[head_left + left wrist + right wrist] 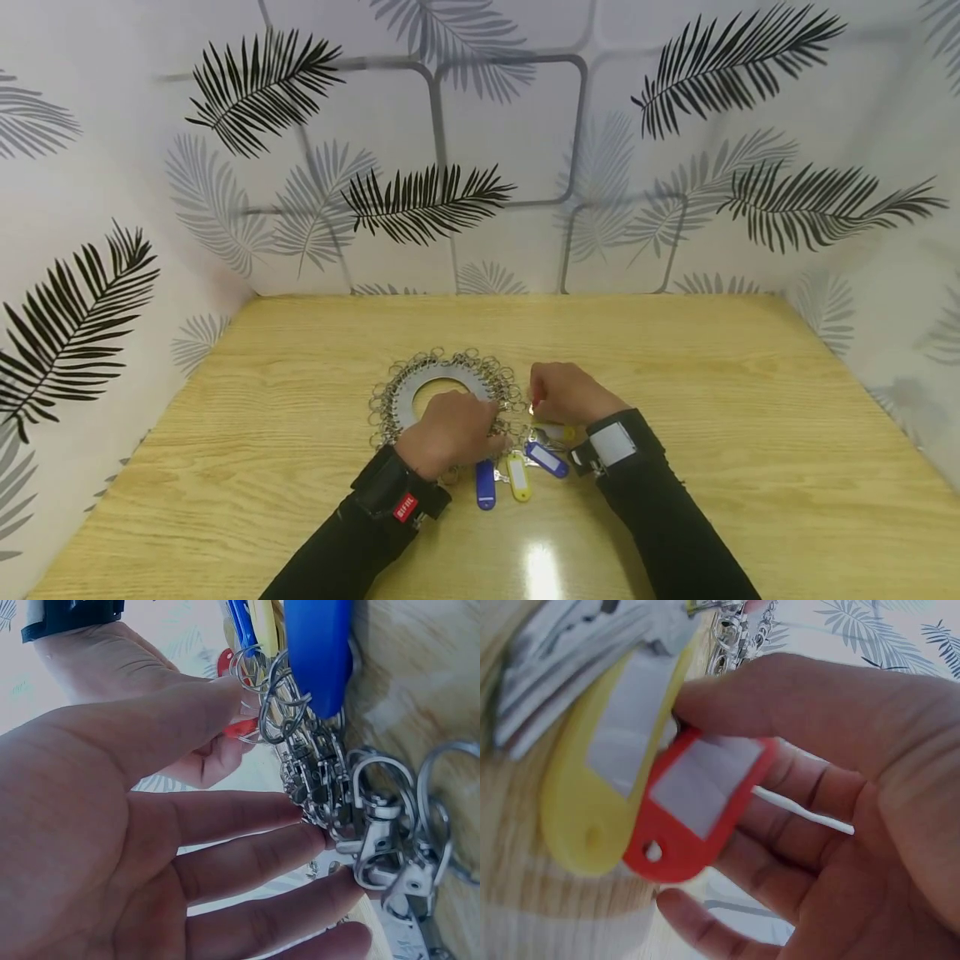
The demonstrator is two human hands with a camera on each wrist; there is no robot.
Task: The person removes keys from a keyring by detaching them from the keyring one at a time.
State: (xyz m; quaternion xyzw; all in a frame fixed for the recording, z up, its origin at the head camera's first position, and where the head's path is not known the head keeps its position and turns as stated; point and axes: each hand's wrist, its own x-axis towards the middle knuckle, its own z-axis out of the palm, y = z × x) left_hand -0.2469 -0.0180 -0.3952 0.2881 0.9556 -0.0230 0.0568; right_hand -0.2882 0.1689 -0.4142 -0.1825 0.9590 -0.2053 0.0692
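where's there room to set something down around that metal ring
Bare table lies left of the metal ring, behind it up to the patterned wall, and right of the right sleeve. It's crowded near the left hand and right hand: blue tags, yellow tags, clips.

Metal ring (438, 372) partly hidden, blue tag (319, 652) cut off; keys (562, 686) blurred

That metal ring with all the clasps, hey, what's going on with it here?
A person is working at a metal ring fringed with clasps. Their left hand touches the clasps with outstretched fingers, while the right hand, beside the ring, pinches a red key tag. Blue tags and yellow tags lie close by on the table. Whether the red one is hooked on, I can't tell.
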